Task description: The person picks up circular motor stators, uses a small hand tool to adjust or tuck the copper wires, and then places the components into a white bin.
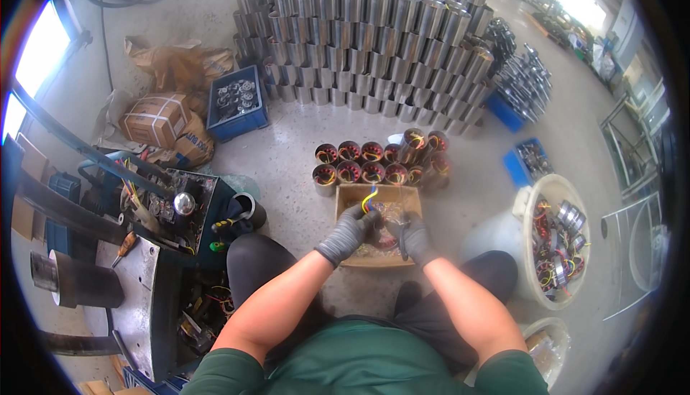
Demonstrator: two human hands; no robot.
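- We can barely make out the small wound part point(387, 241) between the gloves; fingers and shadow hide most of it.
- The left hand point(348, 232) is closed on yellow-and-blue wires point(369, 199), above the open cardboard box point(375, 260).
- The right hand point(417, 238) is beside the part; we cannot tell whether it grips anything.
- We see dark print on a brown sack point(196, 142).
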